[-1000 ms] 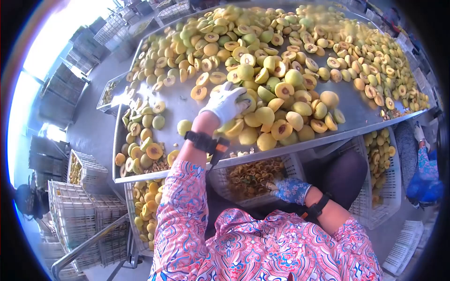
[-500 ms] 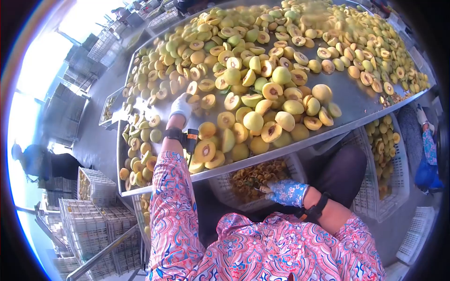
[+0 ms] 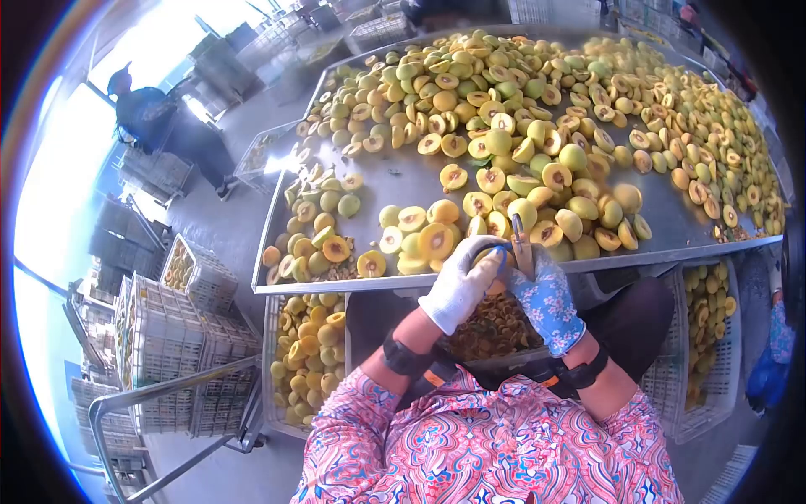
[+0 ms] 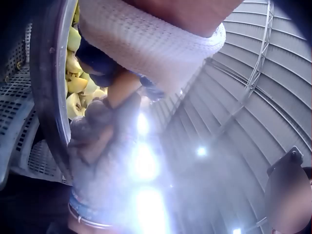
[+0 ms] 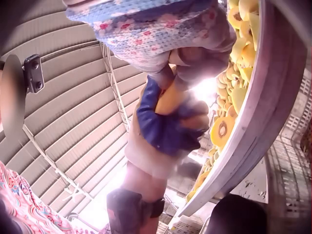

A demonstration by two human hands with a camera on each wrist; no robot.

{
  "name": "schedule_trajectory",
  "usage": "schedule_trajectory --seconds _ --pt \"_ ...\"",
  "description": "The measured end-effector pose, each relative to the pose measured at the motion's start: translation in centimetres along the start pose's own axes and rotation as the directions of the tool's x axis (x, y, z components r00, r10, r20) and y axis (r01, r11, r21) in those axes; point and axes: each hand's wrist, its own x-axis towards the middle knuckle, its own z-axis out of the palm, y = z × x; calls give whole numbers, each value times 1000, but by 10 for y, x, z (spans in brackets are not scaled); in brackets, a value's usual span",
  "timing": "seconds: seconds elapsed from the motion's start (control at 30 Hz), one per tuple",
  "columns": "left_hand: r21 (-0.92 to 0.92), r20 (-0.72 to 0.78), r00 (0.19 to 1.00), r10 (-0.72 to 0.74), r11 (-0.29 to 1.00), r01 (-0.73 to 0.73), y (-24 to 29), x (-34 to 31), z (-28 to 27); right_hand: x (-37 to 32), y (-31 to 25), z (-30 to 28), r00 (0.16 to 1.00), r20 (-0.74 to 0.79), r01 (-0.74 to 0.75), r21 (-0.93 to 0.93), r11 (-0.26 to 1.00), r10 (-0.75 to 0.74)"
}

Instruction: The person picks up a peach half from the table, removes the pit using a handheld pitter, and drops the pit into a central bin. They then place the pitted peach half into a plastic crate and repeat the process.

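Near the table's front edge in the head view, my left hand (image 3: 460,286), in a white glove with blue-covered fingers, meets my right hand (image 3: 550,307), in a floral blue glove. A small tool (image 3: 520,245) with a metal end stands up from my right hand's fingers. In the right wrist view a yellow fruit piece (image 5: 169,100) is pinched by my left hand (image 5: 168,129), close against my right hand (image 5: 165,39). The left wrist view shows the fruit piece (image 4: 123,88) between both hands. Cut fruit halves (image 3: 435,241) lie just beyond the hands.
The metal table (image 3: 403,181) carries large heaps of halved fruit. Below its edge are a basket of brown scraps (image 3: 494,323) and crates of fruit (image 3: 306,353) at both sides. Stacked crates (image 3: 180,361) and a rail (image 3: 176,391) stand left; a person (image 3: 159,122) is farther back.
My left hand has come back from the table's left part to my right hand, now with a fruit piece. My right hand has risen from over the scrap basket to the table edge.
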Motion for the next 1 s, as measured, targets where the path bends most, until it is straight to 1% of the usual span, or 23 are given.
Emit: schedule_trajectory --seconds 0.07,0.1,0.13,0.17,0.23,0.27,0.3,0.33,0.37,0.43,0.47,0.5,0.57,0.6,0.7,0.73,0.83,0.87,0.93,0.97,1.0 --pt "-159 -50 999 -20 987 12 -9 -11 14 -3 10 5 1000 18 10 -30 1000 -10" --pt "-167 -36 997 -61 984 55 -13 -17 19 -9 15 1 1000 20 -8 -53 999 9" --pt "-255 -38 999 -31 967 20 -19 -21 25 -12 3 -3 988 63 -143 33 989 141" --pt "-343 -44 999 4 939 -19 -25 -22 31 -13 -2 -8 980 81 -191 86 978 184" --pt "-337 -51 992 -114 937 90 -31 -23 33 -16 8 -9 993 50 -106 -19 994 107" --pt "-332 -92 993 -76 942 41 -30 -26 38 -19 10 -9 991 48 -128 11 992 128" --pt "-282 -110 993 -43 959 10 -33 -27 41 -19 11 -7 989 48 -140 47 989 137" --pt "-249 -148 988 -34 968 -4 -34 -30 45 -23 13 -4 997 8 -83 -17 996 83" --pt "-213 -191 981 -20 977 -22 -35 -31 48 -26 12 -2 995 14 -96 -43 994 97" --pt "-293 -231 972 -43 956 -27 -41 -33 47 -32 9 -1 993 31 -113 -95 989 116" --pt "-330 -252 966 -60 943 -28 -43 -34 45 -35 14 -1 996 69 -59 -12 998 60" --pt "-363 -295 951 -97 932 -18 -38 -36 43 -40 15 -3 997 75 -29 -3 1000 29" --pt "-464 -248 964 -99 886 -29 -29 -37 32 -51 10 -7 995 89 39 16 999 -40" --pt "-376 -215 976 -39 926 -46 -35 -36 25 -56 4 -12 990 137 45 -90 995 -32" --pt "-559 -137 987 -87 829 -4 -46 -38 22 -65 16 -8 962 261 141 -210 967 -83" --pt "-591 -114 988 -101 806 14 -43 -40 24 -67 14 -5 939 225 311 -234 921 -260" --pt "-614 -97 991 -91 789 13 -40 -44 29 -70 6 -6 955 277 177 -256 950 -104" --pt "-623 -95 991 -98 782 18 -38 -46 30 -70 0 -6 954 284 168 -258 952 -91" --pt "-643 -91 990 -110 766 26 -35 -49 32 -72 -7 -9 934 329 240 -301 923 -135" --pt "-624 -109 989 -102 781 11 -35 -49 33 -74 -9 -10 923 352 275 -321 906 -155" --pt "-606 -126 988 -94 795 -2 -36 -50 35 -76 -5 -8 934 344 213 -331 919 -92"
